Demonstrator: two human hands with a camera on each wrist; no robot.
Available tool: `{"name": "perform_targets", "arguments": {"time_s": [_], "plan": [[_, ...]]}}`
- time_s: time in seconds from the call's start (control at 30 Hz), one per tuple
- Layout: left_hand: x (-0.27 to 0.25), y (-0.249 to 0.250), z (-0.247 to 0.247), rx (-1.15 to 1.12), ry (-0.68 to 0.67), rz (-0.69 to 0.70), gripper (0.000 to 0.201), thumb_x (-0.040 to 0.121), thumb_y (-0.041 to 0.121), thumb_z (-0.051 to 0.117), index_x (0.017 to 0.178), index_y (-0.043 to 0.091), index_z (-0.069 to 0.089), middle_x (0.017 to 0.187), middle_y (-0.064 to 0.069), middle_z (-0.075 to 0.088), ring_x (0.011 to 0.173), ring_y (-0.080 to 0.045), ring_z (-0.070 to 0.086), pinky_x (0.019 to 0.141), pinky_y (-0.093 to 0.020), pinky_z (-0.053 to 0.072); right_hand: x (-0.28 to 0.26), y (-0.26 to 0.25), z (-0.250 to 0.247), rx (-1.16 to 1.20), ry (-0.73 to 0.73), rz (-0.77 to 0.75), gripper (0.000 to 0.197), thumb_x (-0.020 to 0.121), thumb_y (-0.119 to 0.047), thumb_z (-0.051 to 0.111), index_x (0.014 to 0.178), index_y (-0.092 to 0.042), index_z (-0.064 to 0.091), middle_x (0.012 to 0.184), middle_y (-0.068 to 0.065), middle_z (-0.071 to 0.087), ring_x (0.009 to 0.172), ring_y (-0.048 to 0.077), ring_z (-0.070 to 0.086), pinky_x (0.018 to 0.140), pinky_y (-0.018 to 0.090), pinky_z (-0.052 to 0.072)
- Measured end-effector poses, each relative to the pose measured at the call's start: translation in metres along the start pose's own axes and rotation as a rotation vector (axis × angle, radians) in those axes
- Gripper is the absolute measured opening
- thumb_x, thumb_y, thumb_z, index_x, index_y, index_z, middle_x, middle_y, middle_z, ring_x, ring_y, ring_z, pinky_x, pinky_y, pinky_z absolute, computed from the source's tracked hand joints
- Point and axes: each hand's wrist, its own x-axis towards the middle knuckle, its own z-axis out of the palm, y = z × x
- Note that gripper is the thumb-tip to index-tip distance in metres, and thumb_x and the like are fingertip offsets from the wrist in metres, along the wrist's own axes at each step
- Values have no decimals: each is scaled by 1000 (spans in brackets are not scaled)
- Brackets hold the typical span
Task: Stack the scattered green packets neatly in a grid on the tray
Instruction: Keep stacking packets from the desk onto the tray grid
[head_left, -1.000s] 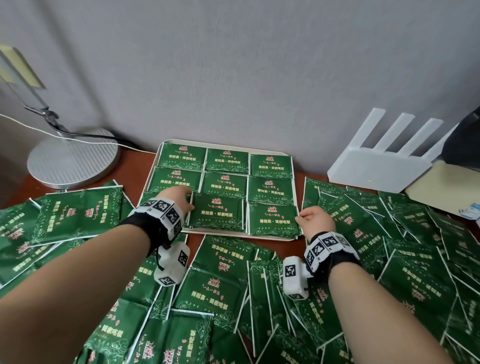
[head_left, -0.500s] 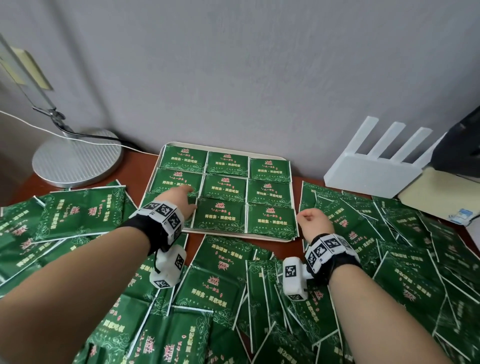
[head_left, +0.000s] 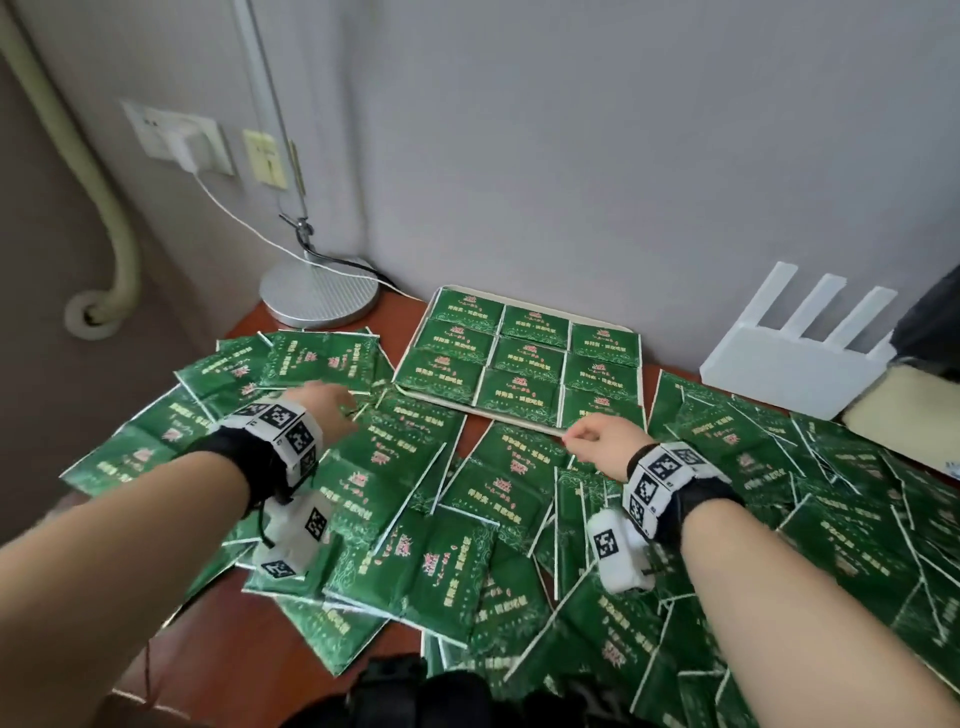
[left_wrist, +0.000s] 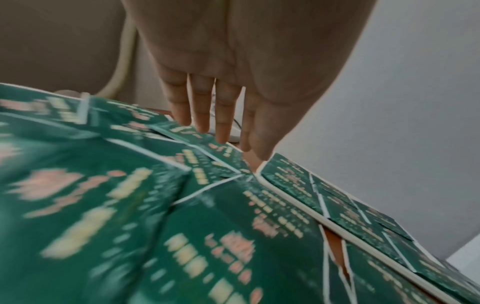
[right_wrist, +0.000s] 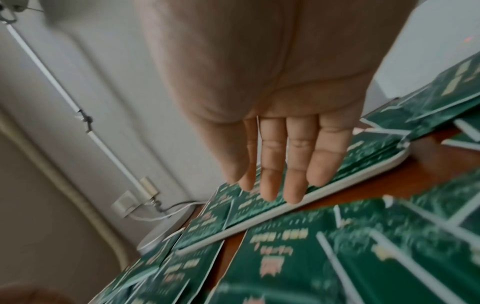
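A: Both hands are empty, fingers straight: left hand (head_left: 324, 410) over loose packets (head_left: 363, 467) off the tray's (head_left: 641, 349) left corner, right hand (head_left: 602, 441) at its near edge.

B: Slide one packet free, then square it on a pile.

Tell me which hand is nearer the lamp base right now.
Left. The left hand hovers over loose packets just in front of the lamp base; the right hand is across, by the tray's front edge.
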Motion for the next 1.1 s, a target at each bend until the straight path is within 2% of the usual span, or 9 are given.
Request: {"name": "perform_targets", "arguments": {"time_s": [0.1,0.23,0.43,0.53,0.63,0.77,0.93,1.03,1.1], "plan": [[-27,-31,21,33,-57,-63,43,88,39,55,130,29,49,135,-4,47,111,-21,54,92,-29,48,-7,-23,28,23,-65,-59,25,92,-31,49,114,-20,58,114,-2,63,99,14,60,84,26,48],[-53,-59,56,27,-126,-104,55,85,43,57,136,38,39,146,-1,31,129,-27,35,108,-41,35,-7,-49,67,88,-184,-72,25,90,-29,53,115,-22,54,112,-1,65,96,14,63,88,33,52],[-68,-83,85,63,-138,37,77,84,36,62,145,41,16,155,11,-2,144,-19,2,114,-42,15,2,-97,110,277,-236,-32,51,89,-26,57,135,-17,36,118,5,61,104,23,60,96,41,47],[-64,-95,78,-12,-127,117,61,87,34,58,140,42,28,153,12,13,141,-18,12,115,-41,17,11,-119,123,324,-179,40,61,88,-27,60,140,-17,29,117,5,60,104,23,58,98,38,44],[-52,-109,64,-101,-82,147,52,88,21,56,134,39,40,149,11,25,137,-17,23,114,-39,23,18,-133,129,284,-74,128,65,84,-30,64,139,-17,30,117,6,59,100,23,57,89,30,44],[-24,-134,50,-15,22,65,64,86,13,57,140,36,31,148,7,28,135,-21,26,110,-40,31,20,-153,142,281,19,218,62,84,-19,64,137,-18,31,121,10,56,101,27,58,88,34,46],[0,-144,36,8,-105,92,68,82,20,66,140,30,32,133,-1,45,117,-22,49,93,-34,47,13,-157,147,516,115,254,53,89,-4,56,136,-17,35,84,0,49,66,16,58,81,40,55],[4,-142,28,-29,-174,86,54,82,22,67,131,24,45,118,-1,57,95,-18,58,82,-28,52,2,-157,142,535,180,234,45,92,-2,50,132,-18,40,81,-4,42,62,13,58,69,27,54],[5,-140,21,-33,-193,103,39,86,24,61,124,18,52,111,0,60,93,-16,58,83,-25,51,-6,-155,136,488,228,218,40,91,-7,52,129,-19,45,81,-5,44,71,16,62,71,27,51]]}}
